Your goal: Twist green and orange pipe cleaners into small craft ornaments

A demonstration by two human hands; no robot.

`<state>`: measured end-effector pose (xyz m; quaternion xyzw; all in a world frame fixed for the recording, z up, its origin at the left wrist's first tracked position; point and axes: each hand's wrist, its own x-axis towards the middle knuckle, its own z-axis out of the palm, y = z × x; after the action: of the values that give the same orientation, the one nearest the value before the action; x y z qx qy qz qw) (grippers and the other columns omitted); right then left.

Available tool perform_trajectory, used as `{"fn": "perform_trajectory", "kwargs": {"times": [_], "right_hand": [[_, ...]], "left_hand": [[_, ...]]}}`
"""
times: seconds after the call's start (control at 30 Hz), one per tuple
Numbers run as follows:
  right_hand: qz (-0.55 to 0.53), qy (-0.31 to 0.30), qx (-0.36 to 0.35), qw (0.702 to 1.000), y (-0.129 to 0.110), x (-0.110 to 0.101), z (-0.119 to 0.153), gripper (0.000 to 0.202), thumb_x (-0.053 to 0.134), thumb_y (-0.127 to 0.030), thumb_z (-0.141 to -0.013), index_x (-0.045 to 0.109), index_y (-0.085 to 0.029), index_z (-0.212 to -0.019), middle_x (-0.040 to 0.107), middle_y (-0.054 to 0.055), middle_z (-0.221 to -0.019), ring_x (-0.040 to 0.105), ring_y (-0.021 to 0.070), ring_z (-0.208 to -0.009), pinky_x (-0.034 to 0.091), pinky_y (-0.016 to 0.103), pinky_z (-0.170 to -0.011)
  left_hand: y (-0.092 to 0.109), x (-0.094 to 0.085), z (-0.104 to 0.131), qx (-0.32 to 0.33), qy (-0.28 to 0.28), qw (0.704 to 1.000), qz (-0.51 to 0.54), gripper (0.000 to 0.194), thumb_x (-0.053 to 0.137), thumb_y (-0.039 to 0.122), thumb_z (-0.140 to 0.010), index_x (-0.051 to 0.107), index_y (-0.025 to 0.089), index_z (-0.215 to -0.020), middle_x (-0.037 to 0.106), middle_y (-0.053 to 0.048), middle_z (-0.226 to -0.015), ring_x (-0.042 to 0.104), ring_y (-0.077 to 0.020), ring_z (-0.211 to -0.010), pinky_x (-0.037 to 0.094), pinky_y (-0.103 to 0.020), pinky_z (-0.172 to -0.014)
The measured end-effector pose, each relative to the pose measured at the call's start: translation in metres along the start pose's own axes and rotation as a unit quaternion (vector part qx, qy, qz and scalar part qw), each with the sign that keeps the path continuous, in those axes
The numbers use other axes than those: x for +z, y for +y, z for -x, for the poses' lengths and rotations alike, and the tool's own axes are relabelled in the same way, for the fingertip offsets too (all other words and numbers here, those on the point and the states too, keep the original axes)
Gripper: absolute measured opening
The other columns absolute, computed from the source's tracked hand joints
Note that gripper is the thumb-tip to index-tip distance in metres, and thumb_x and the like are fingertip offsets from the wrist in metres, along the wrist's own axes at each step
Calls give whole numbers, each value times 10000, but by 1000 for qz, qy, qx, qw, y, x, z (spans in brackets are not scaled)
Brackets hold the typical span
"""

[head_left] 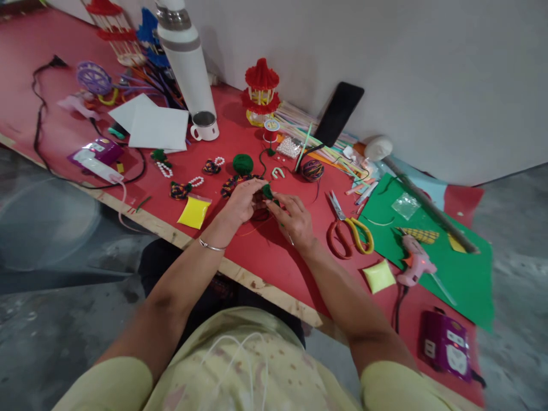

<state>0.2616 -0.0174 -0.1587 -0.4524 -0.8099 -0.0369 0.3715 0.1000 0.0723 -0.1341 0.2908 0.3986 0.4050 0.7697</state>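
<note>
My left hand (245,200) is closed, its fingers and thumb pinching a small dark green yarn piece (267,191). From the other side my right hand (296,220) grips the same piece with its thumb and fingertips. The fingers cover part of it, so its full shape is hidden. Just behind my left hand lie a multicoloured yarn ring (229,185) and a ball of green yarn (242,164). A dark yarn strand (262,162) runs behind my fingers toward a red thread spool (271,131). Beaded yarn pieces (180,190) lie farther left.
Scissors (342,220), a pink glue gun (414,262) and a green sheet (462,285) lie to the right. A multicoloured yarn ball (312,170) and pearl beads (289,147) are behind the hands. A tall white flask (188,68) and a cup (204,126) stand at the back left.
</note>
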Motion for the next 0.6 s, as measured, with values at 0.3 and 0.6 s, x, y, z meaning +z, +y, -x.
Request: {"fn": "perform_trajectory", "kwargs": {"times": [0.3,0.6], "right_hand": [[-42,9,-21,999,6,2,3,576,538,-114,-951,481,-387,-1456,594,76,-1439,594,254,-1238,557,478,-977],[-12,21,5,1000,4,2,2,495,545,-151,-954,541,-349,-1408,625,88,-1390,605,264,-1211,551,477,-968]], "left_hand": [[10,2,6,-139,-43,989,41,81,665,205,-761,636,136,-731,631,6,-592,572,-105,-462,442,-210,-414],[5,-1,5,-1,-65,997,-35,251,648,383,-806,713,142,-831,704,-27,-726,607,-112,-532,401,-200,-393]]}}
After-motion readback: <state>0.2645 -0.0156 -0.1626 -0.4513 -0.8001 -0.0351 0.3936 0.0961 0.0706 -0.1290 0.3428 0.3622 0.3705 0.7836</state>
